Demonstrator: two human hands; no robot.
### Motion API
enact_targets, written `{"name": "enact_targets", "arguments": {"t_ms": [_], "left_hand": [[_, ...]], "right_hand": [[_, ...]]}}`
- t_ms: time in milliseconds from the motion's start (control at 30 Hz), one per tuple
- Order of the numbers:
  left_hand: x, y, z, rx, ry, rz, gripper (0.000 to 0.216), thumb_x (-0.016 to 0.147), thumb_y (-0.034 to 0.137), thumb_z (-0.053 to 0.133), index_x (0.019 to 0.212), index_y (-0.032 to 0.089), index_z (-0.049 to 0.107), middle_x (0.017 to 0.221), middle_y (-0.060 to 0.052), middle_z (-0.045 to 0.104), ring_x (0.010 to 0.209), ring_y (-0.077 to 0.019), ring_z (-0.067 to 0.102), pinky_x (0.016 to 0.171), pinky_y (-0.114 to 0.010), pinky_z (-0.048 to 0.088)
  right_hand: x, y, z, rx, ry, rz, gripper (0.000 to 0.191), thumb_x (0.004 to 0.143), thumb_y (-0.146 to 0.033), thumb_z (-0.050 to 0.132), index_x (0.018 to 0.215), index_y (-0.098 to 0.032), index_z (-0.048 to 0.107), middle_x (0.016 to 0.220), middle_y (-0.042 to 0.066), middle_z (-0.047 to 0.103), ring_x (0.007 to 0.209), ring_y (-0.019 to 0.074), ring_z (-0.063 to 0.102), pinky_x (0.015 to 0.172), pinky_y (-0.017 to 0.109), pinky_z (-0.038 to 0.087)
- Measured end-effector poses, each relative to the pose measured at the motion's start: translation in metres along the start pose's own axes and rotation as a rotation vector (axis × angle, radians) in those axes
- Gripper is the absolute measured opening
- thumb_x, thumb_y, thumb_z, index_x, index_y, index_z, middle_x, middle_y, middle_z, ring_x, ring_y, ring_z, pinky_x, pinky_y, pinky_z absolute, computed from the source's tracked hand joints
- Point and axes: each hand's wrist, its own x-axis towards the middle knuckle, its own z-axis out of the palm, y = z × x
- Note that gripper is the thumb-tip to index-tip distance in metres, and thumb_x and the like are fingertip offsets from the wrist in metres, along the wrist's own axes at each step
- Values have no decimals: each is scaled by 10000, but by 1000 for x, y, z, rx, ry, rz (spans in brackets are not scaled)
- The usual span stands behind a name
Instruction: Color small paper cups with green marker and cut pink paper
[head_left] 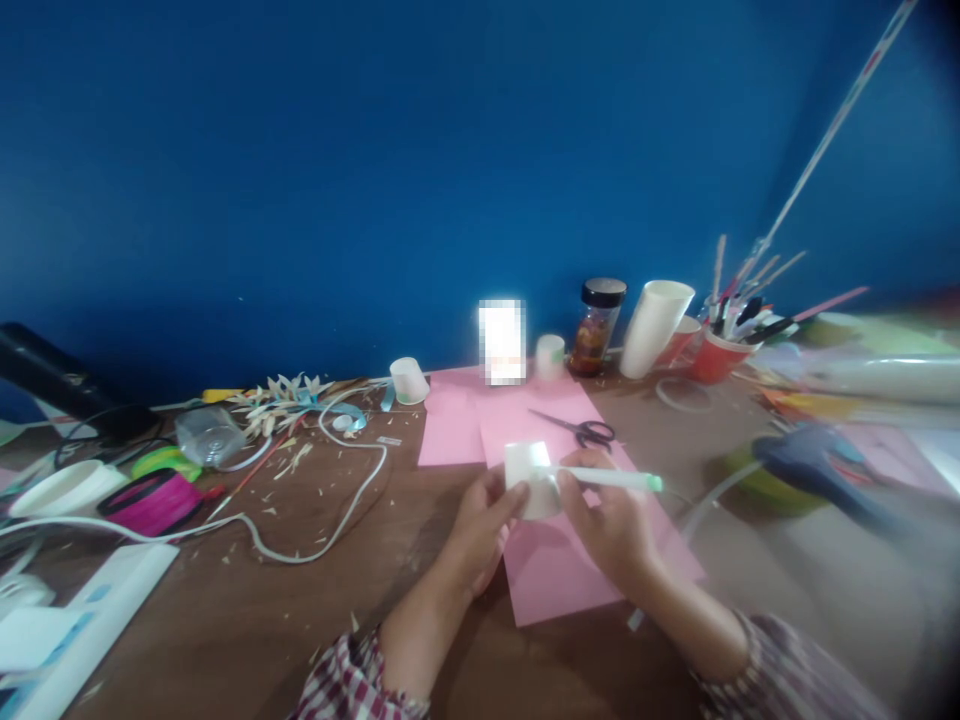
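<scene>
Left fingers (517, 498): I'm pinching a white piece (538, 502). Right fingers (576, 502): I'm holding a marker (615, 478) (tip unclear). Loose pinching could be causing stray marks.

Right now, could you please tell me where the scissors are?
In the head view, right of centre, the scissors lie on pink paper, beyond the right hand.
</scene>
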Motion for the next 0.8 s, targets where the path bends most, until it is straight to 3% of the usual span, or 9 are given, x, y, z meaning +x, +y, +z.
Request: {"name": "enact_targets", "arguments": {"t_ms": [800], "left_hand": [[0, 1, 1, -23, -5, 13, 439, 691, 279, 765, 1074, 133, 606, 1075, -136, 674, 964, -255, 644, 910, -389, 448]], "right_hand": [[-1, 1, 0, 2, -34, -44, 115, 860, -236, 489, 755, -200, 518, 610, -15, 578, 533, 120, 551, 522, 210, 437]]}}
